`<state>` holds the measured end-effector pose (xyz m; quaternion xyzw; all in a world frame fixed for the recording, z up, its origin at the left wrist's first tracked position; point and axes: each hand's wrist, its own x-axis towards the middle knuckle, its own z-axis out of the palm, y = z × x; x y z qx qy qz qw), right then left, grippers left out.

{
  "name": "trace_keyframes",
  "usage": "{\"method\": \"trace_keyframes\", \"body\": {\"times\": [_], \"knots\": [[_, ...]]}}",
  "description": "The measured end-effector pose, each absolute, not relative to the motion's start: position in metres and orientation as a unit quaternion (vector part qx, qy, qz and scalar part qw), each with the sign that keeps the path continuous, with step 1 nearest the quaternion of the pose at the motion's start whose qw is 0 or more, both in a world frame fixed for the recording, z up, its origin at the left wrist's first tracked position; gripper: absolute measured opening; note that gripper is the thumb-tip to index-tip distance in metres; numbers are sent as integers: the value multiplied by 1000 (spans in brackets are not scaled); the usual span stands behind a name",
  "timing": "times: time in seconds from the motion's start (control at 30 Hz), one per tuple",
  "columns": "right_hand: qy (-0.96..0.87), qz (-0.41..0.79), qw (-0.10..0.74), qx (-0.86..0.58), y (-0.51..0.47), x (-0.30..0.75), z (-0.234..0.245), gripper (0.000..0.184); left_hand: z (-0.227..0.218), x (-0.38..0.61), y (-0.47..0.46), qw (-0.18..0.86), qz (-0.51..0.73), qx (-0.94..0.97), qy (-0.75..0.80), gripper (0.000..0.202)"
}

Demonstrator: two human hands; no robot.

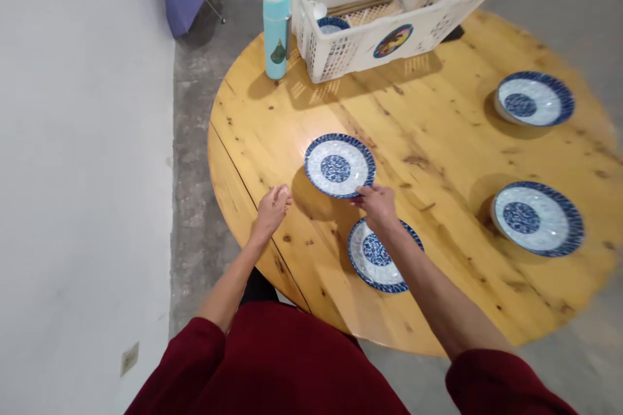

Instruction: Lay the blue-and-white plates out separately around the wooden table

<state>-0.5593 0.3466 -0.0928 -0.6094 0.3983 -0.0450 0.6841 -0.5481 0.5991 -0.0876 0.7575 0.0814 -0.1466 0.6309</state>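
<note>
Blue-rimmed china plate [339, 165] was clamped in the right hand [378, 207], left hand [272, 207] bunched, empty nearby; three more plates [534, 98] lay out, another plate [333, 24] in a white plastic basket [428, 26].

Blue-and-white plate [339, 166] pinched at its near rim by right hand [378, 207]

Plate is showing a white glazed face, a dark blue patterned centre and a blue rim, and is sitting just above a matching lower plate [374, 253]; right hand is covering part of that plate's far rim. Left hand [272, 211] is curling closed beside the held plate, not touching it. Two more matching plates are lying face up on the wooden table [438, 110], well apart from the hands: near plate [537, 218] and far plate [534, 98], both resting toward the table's right side.
</note>
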Motion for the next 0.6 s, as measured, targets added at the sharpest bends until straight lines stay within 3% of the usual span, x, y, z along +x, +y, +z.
{"method": "trace_keyframes", "body": {"times": [0.3, 0.6], "knots": [[386, -3, 674, -631, 470, -524, -110, 5, -110, -467, 661, 584, -115, 804, 12, 29], [419, -18, 672, -611, 501, -507, -124, 7, -126, -428, 682, 534, -114, 837, -11, 27]]}}
